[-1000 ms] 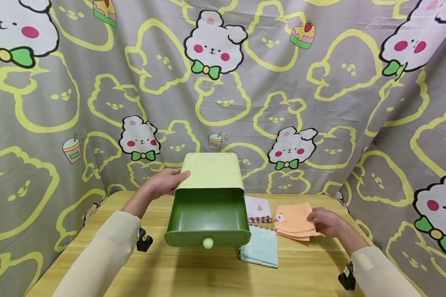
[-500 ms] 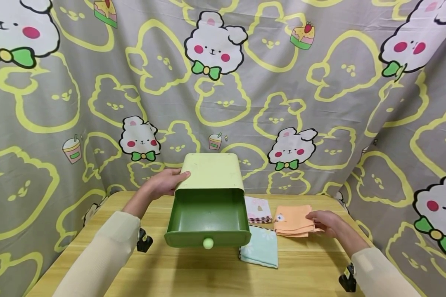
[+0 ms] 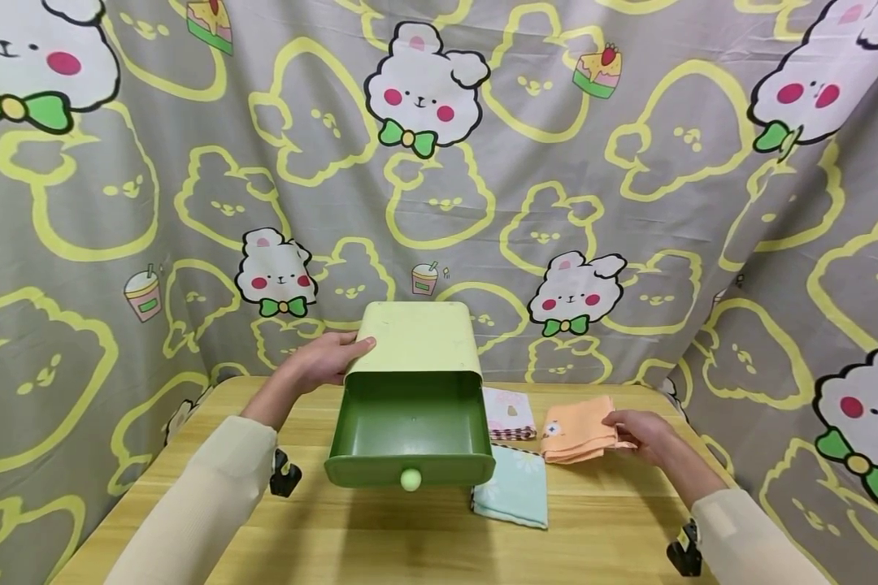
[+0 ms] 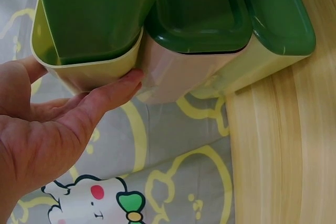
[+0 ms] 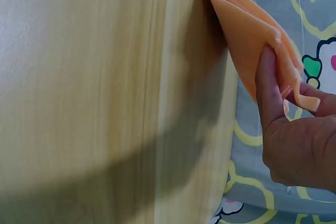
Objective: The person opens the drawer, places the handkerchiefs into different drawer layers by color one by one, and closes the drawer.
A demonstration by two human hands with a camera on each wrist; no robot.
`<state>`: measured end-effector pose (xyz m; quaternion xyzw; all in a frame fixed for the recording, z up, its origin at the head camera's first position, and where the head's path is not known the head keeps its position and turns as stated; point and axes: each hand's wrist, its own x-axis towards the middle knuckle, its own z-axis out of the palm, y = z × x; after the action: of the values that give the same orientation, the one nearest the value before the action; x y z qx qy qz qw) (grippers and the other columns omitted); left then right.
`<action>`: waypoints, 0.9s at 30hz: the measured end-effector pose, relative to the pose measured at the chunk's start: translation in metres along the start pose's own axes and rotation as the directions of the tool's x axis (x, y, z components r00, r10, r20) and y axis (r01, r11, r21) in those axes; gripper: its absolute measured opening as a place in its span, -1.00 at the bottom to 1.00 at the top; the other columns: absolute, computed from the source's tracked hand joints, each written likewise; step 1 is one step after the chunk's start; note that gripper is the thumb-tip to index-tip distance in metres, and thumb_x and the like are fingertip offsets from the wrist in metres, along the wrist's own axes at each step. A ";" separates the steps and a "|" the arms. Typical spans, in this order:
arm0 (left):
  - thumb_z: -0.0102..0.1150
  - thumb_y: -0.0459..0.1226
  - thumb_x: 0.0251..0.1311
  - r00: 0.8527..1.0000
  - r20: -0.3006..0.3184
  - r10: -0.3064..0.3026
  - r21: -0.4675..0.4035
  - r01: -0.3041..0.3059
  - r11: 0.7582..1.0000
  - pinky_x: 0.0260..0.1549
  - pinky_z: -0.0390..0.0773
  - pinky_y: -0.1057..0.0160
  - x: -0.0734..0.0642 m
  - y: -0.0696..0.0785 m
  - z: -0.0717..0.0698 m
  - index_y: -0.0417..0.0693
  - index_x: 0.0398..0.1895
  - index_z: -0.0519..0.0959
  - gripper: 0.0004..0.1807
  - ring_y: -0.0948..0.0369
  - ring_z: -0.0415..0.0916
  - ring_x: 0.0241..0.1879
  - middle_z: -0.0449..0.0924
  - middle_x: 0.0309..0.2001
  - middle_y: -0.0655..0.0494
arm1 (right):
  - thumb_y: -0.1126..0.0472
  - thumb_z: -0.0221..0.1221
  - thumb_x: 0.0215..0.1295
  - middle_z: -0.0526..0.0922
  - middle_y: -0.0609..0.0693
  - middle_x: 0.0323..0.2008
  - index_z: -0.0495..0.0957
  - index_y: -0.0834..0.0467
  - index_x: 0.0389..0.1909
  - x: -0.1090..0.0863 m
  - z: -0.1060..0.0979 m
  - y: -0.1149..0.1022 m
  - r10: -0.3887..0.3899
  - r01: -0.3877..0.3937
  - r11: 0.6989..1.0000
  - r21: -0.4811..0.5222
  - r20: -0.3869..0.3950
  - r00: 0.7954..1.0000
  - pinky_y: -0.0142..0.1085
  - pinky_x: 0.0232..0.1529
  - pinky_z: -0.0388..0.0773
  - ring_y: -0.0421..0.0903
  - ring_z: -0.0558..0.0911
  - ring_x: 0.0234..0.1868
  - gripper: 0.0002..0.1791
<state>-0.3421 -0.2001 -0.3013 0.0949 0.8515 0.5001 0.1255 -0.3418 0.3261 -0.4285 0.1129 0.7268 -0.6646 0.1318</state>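
Observation:
A stacked drawer unit (image 3: 417,333) with a pale yellow top stands on the table. Its top green drawer (image 3: 410,422) is pulled out, with nothing visible inside. My left hand (image 3: 328,356) holds the unit's upper left side, thumb over the top edge; the left wrist view shows fingers along the side (image 4: 100,98). My right hand (image 3: 644,435) pinches the right edge of a folded orange cloth (image 3: 576,429), thumb on one face. In the right wrist view that cloth (image 5: 252,30) is tilted up from the table at the pinched end.
A folded mint-green cloth (image 3: 512,487) lies right of the drawer, with a white patterned cloth (image 3: 508,413) behind it. Below the top drawer are a pink drawer section (image 4: 173,72) and a lower pale yellow one (image 4: 247,69). A patterned grey curtain (image 3: 439,203) hangs behind the wooden table (image 3: 585,536).
The right hand has raised the right side of the orange cloth a little, tilting it off the table. The left hand and the drawer unit have stayed in place.

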 end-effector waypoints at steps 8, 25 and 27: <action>-0.11 0.05 0.57 1.000 -0.016 -0.011 0.000 0.011 1.000 -0.02 0.65 0.13 0.001 0.002 0.000 -0.17 0.60 0.09 -0.27 0.21 0.59 -0.14 0.63 0.03 -0.11 | 0.39 0.12 0.37 0.62 -0.07 -0.50 0.49 0.40 -0.19 -0.009 0.010 -0.018 -0.082 0.083 0.996 0.029 -0.046 0.996 -0.36 -0.31 0.71 -0.23 0.68 -0.49 -0.89; -0.02 0.03 0.54 0.999 -0.039 -0.030 -0.051 0.027 0.998 -0.18 0.66 0.22 0.002 0.003 0.000 -0.25 0.56 0.17 -0.27 0.25 0.56 -0.28 0.63 -0.16 0.02 | 0.31 0.16 0.43 0.71 -0.10 -0.45 0.53 0.43 -0.06 -0.040 0.036 -0.073 -0.200 0.204 0.976 -0.080 0.049 0.978 -0.42 -0.29 0.68 -0.27 0.71 -0.42 -0.76; -0.02 0.03 0.54 0.999 -0.041 -0.031 -0.052 0.029 0.998 -0.18 0.66 0.22 0.002 0.003 0.000 -0.26 0.56 0.16 -0.27 0.25 0.58 -0.26 0.64 -0.12 -0.01 | 0.30 0.16 0.44 0.71 -0.10 -0.43 0.50 0.46 -0.01 -0.044 0.042 -0.081 -0.213 0.218 0.972 -0.082 0.068 0.975 -0.41 -0.26 0.69 -0.27 0.72 -0.39 -0.71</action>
<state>-0.3437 -0.1981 -0.2992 0.0685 0.8422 0.5217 0.1177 -0.3260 0.2776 -0.3413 0.0079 0.7595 -0.6449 0.0848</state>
